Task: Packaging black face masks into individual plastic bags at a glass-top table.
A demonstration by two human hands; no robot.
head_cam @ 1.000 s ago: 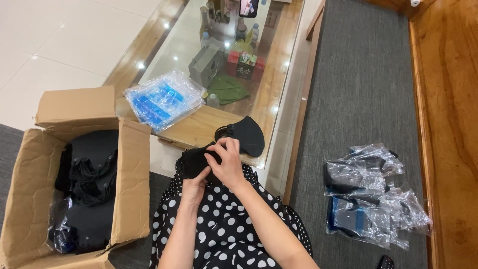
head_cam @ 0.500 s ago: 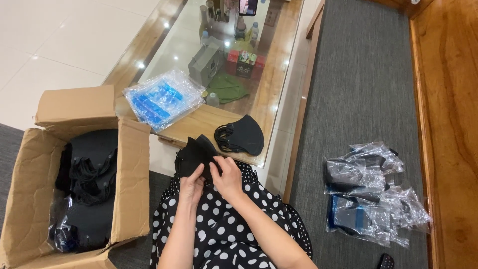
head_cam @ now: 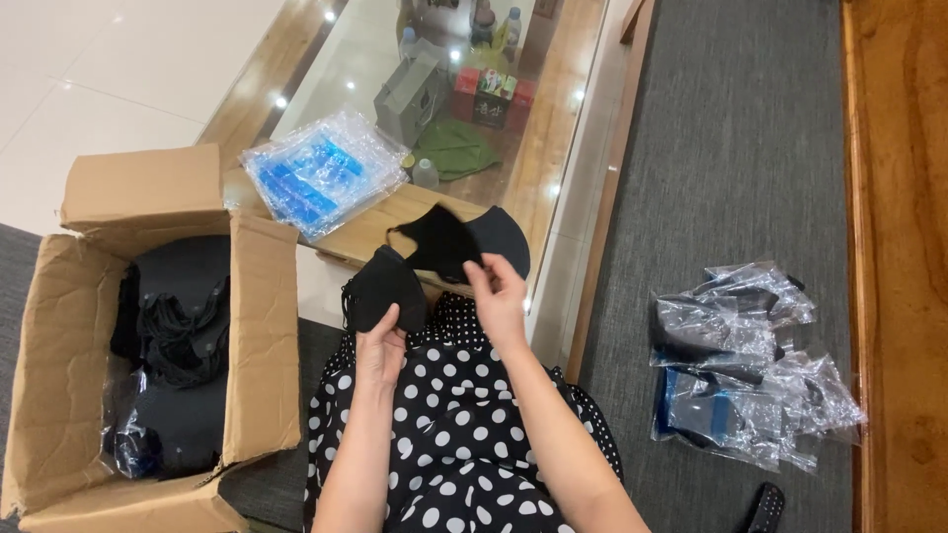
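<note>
Since half a second ago the two hands have split apart: back then both were bunched on one black wad over the lap, and now each has its own piece. Going left to right from my remote seat, I've got the open cardboard box (head_cam: 148, 336) sitting on the floor by the knee, flaps up, stuffed with more black fabric pieces (head_cam: 178, 336), some of them in clear plastic, close enough to be an easy grab, I reckon. Just past its top flap is a clear bag of blue items (head_cam: 316, 178) lying on the corner of the glass-topped coffee table (head_cam: 395, 232). Then the left hand (head_cam: 380, 350), fingers closed around a folded black mask (head_cam: 380, 286), held upright just above the polka-dot dress (head_cam: 464, 424), probably parked there so the other hand can work. Next, the right hand (head_cam: 499, 296) pinches the edge of a second black mask (head_cam: 459, 242), lifted over the table corner and opened out so the cup shape shows. My guess is that the pinch grip is there to peel it away from the other one. Further right, on the grey carpet (head_cam: 711, 148), a heap of crinkly clear plastic bags (head_cam: 746, 365) lies well apart from the hands, some with dark stuff inside.
</note>
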